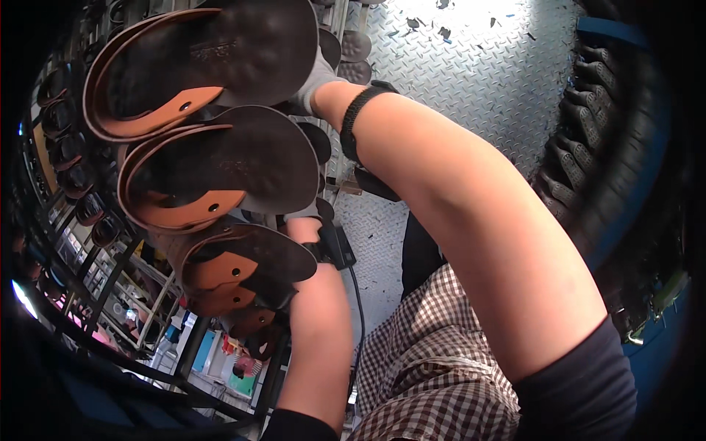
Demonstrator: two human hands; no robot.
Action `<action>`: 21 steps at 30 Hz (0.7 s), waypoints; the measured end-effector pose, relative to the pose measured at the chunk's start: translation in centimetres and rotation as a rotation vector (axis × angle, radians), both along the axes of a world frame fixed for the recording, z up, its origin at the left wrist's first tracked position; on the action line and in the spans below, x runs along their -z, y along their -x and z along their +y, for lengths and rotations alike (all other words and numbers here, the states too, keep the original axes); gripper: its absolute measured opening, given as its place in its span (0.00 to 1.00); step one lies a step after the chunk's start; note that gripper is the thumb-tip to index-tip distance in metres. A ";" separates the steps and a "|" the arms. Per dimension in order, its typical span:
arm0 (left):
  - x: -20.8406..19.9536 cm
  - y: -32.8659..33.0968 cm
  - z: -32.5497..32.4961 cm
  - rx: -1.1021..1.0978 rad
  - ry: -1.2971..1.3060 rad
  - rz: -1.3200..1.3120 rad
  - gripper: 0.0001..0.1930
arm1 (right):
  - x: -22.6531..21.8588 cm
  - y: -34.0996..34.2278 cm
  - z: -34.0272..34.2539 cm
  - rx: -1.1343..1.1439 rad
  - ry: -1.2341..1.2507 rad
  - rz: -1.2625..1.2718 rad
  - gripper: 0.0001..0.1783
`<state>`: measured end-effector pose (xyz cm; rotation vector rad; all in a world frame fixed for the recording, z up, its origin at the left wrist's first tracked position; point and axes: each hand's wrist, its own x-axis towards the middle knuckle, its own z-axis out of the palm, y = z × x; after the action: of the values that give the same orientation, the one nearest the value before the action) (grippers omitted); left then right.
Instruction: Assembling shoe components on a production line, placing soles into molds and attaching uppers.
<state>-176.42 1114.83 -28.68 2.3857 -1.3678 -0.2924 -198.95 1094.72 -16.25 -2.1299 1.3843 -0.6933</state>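
Note:
Dark brown sandals with tan straps and black snaps stand stacked in a column at the left. The upper sandal [257,51] is the largest in view, with a middle sandal [272,158] and a lower sandal [283,253] below it. My right hand [318,82], in a grey glove, reaches behind the upper sandal's rounded end. Lower down, my left hand [300,217], also grey-gloved, is behind the sandals between the middle and lower ones. The sandals hide the fingers of both hands, so I cannot tell whether either grips anything.
Metal diamond-plate floor [471,95] with dark scraps lies beyond my arms. A rack of dark patterned soles [581,110] runs along the right. More sandals hang on racks [70,169] at far left. A black box with a cable [340,246] sits by my left wrist.

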 end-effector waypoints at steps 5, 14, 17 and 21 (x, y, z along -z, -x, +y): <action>-6.6 9.5 2.4 -0.499 0.130 0.818 0.14 | -0.2 7.6 8.0 0.131 -0.082 -0.066 0.16; -24.3 29.2 9.6 -0.047 -0.310 1.050 0.12 | -14.4 32.2 30.2 0.944 -0.617 -0.179 0.30; -25.9 30.6 10.9 0.379 -0.223 1.076 0.10 | -20.7 35.3 36.4 1.132 -0.586 -0.228 0.28; -28.3 33.2 10.4 0.722 -0.194 1.012 0.09 | -23.7 36.6 47.8 1.399 -0.410 -0.142 0.20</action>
<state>-209.59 1125.19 -0.38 1.3186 -1.5665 -1.5965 -235.52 1142.55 7.50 -0.5396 2.5383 -0.8520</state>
